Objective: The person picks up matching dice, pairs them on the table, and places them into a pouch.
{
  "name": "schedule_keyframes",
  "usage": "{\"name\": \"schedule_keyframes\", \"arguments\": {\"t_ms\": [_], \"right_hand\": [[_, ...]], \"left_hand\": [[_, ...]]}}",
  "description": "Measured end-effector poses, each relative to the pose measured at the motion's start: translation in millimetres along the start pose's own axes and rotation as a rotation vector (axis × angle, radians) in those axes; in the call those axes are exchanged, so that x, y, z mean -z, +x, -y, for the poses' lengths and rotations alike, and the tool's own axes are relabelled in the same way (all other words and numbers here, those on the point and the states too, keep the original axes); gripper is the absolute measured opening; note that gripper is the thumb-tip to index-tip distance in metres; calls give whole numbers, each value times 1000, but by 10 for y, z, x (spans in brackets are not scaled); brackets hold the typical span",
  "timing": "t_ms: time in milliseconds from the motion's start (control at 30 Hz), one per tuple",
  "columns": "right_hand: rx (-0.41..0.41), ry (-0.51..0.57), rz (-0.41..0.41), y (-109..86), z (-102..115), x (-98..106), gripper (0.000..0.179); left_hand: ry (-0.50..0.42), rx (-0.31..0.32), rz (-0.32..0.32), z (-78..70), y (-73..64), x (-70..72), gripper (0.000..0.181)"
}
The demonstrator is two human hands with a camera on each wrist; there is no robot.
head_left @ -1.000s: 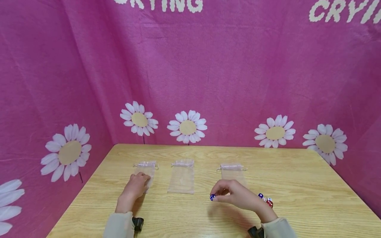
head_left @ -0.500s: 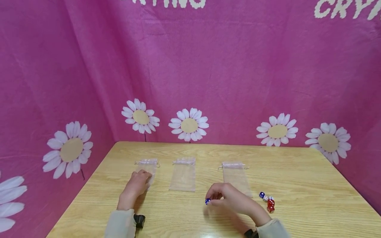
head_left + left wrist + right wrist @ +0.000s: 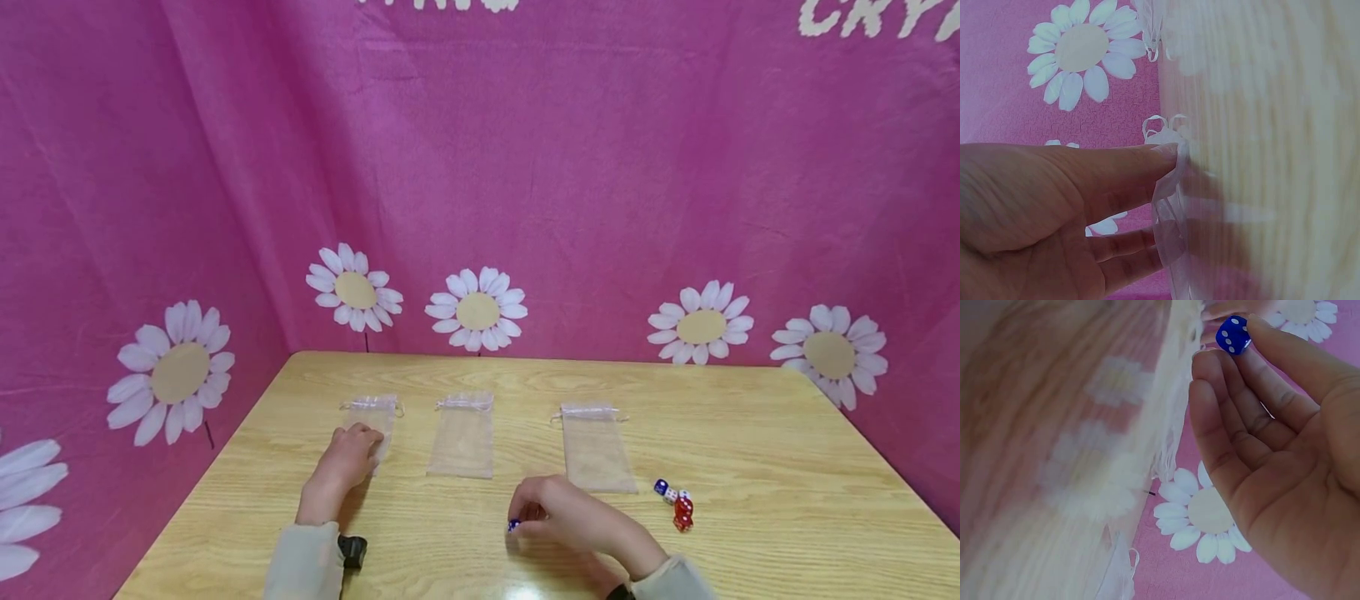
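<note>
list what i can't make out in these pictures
Head view: lower part of the leftmost bag, covered by the left hand.
Head view: part of the held blue die, hidden by the right hand.
Head view: white lettering, cut off by the top edge.
Head view: exact count of red dice, too small and bunched.

Pale greyish sleeves (image 3: 303,562) are worn with a boxy black left-wrist device (image 3: 352,552) and, seemingly, a similar right-wrist device (image 3: 620,592)

**1 hand rests, 1 pinches**

Both arms (image 3: 306,560) reach forward, well apart. The left hand (image 3: 347,458) rests palm down, thumb (image 3: 1132,161) apart from its fingers (image 3: 1127,249). The right hand (image 3: 566,512) arches, its thumb in a pinch, lower fingers bent.
</note>
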State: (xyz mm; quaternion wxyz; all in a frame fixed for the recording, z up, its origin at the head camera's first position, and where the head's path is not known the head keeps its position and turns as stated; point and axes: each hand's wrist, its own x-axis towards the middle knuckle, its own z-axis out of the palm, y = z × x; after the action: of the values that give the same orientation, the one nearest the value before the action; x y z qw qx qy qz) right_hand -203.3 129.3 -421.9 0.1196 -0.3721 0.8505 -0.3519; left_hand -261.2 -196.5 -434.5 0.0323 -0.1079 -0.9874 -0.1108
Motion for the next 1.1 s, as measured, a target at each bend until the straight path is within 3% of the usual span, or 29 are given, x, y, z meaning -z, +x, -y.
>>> {"name": "schedule_keyframes", "arguments": {"t_ms": [367,733,933,1100], "right_hand": [[-49,-83,62,14,18,-50,4],[-8,-168,71,-4,17,-95,7],[-25,-145,91,-4,11,-101,6],[-48,-41,112,-12,-27,-62,6]], "left_hand": [[7,-12,-2,4,12,7,28],[-7,10,5,-16,15,31,28],[-7,8,10,-8,10,18,28],[-4,6,0,-1,7,0,28]]}}
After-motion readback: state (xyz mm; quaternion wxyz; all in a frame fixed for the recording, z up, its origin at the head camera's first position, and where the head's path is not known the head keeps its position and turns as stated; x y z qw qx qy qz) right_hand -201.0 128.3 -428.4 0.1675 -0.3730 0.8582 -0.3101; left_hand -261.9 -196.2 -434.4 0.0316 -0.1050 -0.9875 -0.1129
